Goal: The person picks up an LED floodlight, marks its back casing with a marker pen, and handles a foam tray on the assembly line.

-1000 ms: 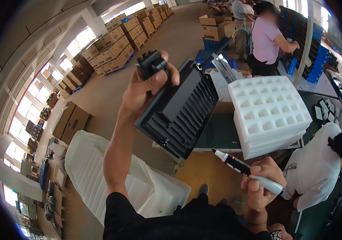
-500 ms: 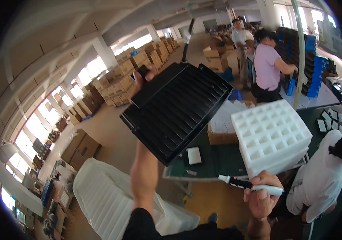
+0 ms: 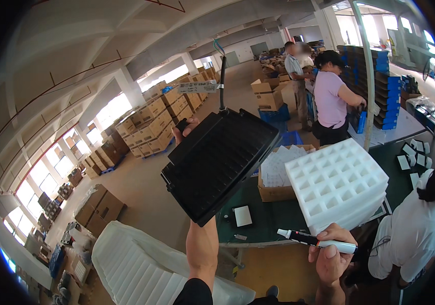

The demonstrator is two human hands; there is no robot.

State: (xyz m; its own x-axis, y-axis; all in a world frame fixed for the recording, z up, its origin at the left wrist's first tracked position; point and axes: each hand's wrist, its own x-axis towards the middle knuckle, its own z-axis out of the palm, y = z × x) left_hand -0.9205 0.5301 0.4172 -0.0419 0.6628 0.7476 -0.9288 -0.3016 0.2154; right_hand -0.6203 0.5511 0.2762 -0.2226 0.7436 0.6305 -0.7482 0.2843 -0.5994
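Observation:
My left hand (image 3: 189, 126) grips a black finned floodlight (image 3: 225, 160) and holds it up, tilted, in front of me. Most of that hand is behind the lamp; only a few fingers show at its upper left edge. A dark cable (image 3: 222, 84) rises from the lamp's top, ending in thin coloured wires and carrying a pale label tag (image 3: 197, 87). In my right hand (image 3: 332, 254), closed between thumb and fingers, lies a black and white marker pen (image 3: 301, 238). Its white end points left toward the lamp, apart from it.
White foam trays with square pockets (image 3: 337, 178) are stacked on the green table (image 3: 273, 223). Beside them stands a carton of papers (image 3: 278, 190). A co-worker in white (image 3: 405, 229) is close on my right; others stand farther back. White wrapped goods (image 3: 136, 259) lie lower left.
The lamp has come down slightly in view and turned a little, its cable now more upright with the label tag showing. The marker pen stays in my right hand, nearly unmoved.

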